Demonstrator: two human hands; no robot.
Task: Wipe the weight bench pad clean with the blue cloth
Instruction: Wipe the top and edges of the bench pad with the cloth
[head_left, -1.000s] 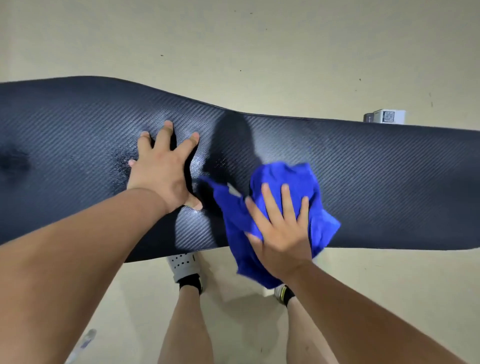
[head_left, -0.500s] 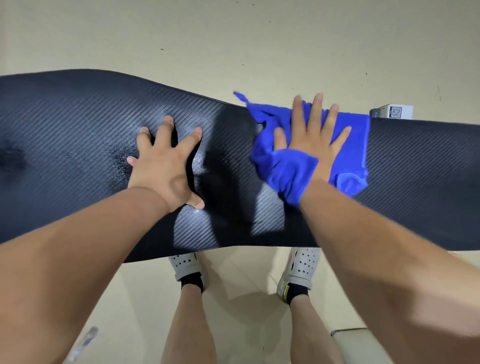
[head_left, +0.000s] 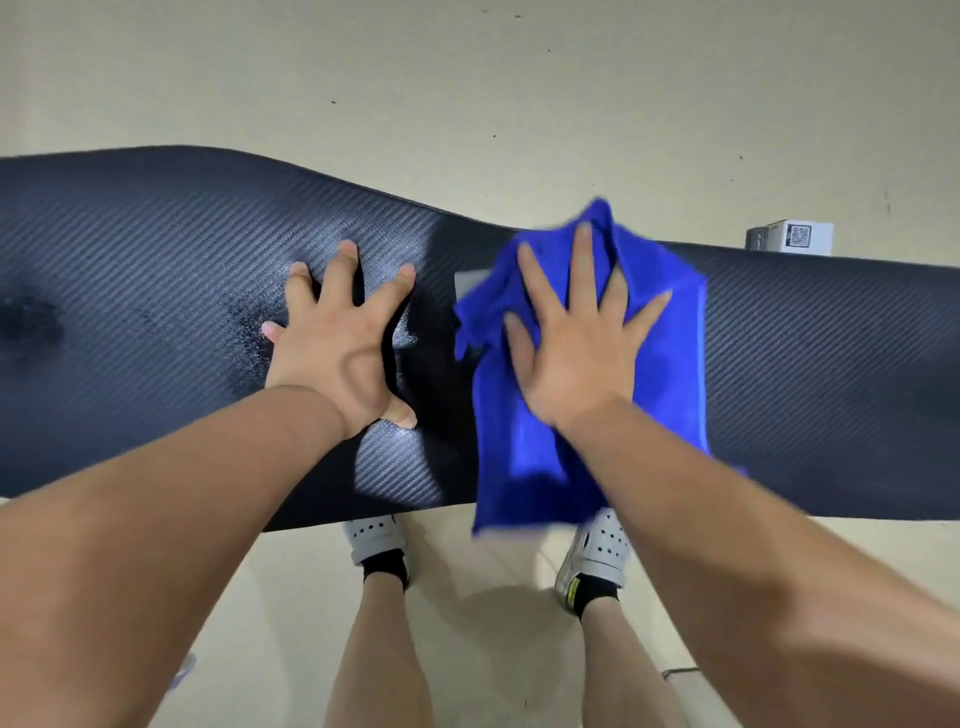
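The black weight bench pad (head_left: 156, 270) with a carbon-weave texture runs across the whole view. My left hand (head_left: 343, 343) lies flat on it with fingers spread, left of centre. The blue cloth (head_left: 670, 364) is spread over the pad just right of centre, from the far edge to past the near edge, where its lower end hangs off. My right hand (head_left: 576, 338) presses flat on the cloth with fingers spread. The cloth is motion-blurred. A shiny damp patch shows on the pad around my left hand.
The floor is pale beige all round. A small white box with a QR code (head_left: 792, 237) sits on the floor beyond the pad at the right. My legs and white shoes (head_left: 376, 538) stand at the pad's near edge.
My right hand pushed the cloth from the near edge to the far edge, then drew it back toward me; the cloth now lies longer across the pad. My left hand stayed put.
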